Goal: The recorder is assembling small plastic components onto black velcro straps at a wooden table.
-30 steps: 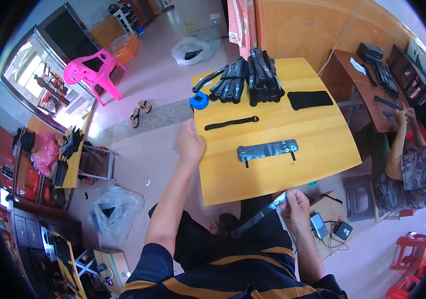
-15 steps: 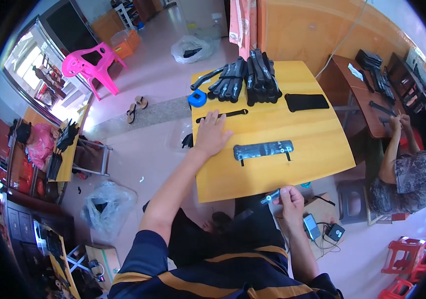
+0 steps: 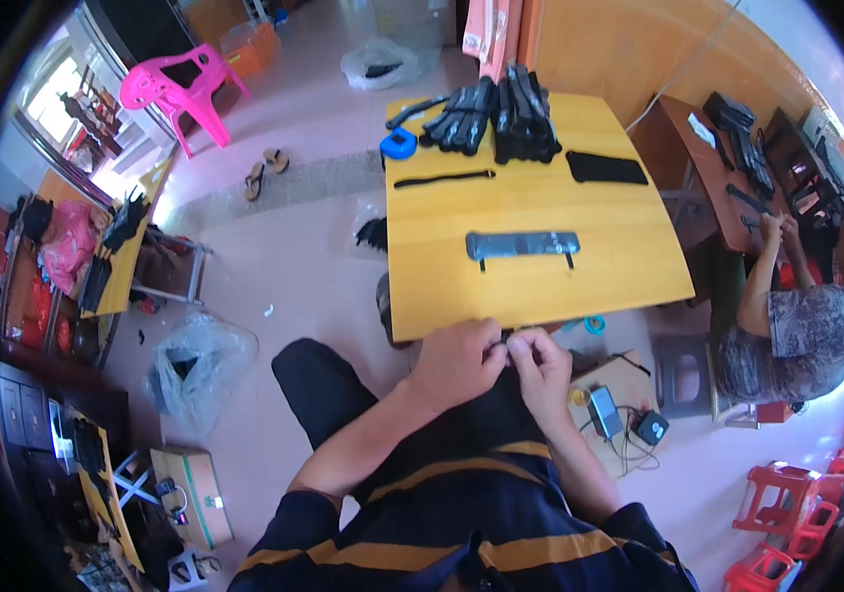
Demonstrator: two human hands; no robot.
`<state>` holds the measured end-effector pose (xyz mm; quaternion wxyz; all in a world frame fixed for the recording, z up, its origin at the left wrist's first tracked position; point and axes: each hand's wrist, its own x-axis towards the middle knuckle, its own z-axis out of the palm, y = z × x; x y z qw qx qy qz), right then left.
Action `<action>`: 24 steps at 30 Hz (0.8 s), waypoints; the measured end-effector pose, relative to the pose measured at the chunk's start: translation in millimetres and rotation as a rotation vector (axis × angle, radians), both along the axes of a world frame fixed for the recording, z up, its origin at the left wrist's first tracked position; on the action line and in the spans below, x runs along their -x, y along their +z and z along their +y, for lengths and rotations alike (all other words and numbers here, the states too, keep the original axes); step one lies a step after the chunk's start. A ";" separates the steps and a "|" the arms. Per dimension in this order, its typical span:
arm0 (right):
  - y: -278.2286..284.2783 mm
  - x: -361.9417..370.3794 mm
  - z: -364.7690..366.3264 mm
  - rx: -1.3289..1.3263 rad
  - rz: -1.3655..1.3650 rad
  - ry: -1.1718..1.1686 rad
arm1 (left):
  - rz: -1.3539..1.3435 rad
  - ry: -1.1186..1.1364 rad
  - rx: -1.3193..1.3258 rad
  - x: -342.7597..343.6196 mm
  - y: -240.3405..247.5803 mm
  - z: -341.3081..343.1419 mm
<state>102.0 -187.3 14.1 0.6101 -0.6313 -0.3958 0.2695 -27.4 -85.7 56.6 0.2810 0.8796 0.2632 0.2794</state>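
Note:
My left hand and my right hand meet just off the near edge of the yellow table. Both have their fingers pinched together, fingertips nearly touching. Whatever small thing lies between them is hidden by the fingers. Beyond them on the table lies a long grey-blue strip in a shiny wrapping, with two short black tabs on its near side. Farther back are a thin black strap and a flat black pouch.
Bundles of black straps sit at the table's far edge beside a blue rounded case. Below the table's right side, a cardboard box bears a small device with cables. A co-worker sits at the right; a pink chair stands far left.
My left hand has left the black strap and come back to meet my right hand. My right hand moved left and up; the small blue-grey piece it held no longer shows.

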 end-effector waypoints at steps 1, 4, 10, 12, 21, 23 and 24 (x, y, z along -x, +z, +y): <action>7.6 0.9 -0.1 -0.004 -0.013 0.020 | -0.026 -0.014 0.019 1.5 -0.9 -0.9; 6.0 1.4 -6.5 -0.011 -0.003 0.066 | -0.048 -0.056 0.062 7.3 1.2 -2.8; 9.1 4.2 -16.7 -0.069 0.047 0.059 | -0.176 -0.002 0.179 12.7 4.6 -16.5; 9.9 4.1 -20.2 -0.087 0.070 0.068 | -0.216 -0.010 0.185 13.4 2.3 -17.5; 6.0 1.3 -22.7 -0.190 0.005 0.054 | -0.322 -0.016 0.341 15.1 6.7 -26.6; 10.8 0.8 -22.8 -0.171 -0.050 0.062 | -0.318 -0.007 0.346 16.8 8.6 -28.4; 14.2 0.9 -23.0 -0.155 -0.105 0.067 | -0.313 -0.002 0.348 17.3 9.5 -28.7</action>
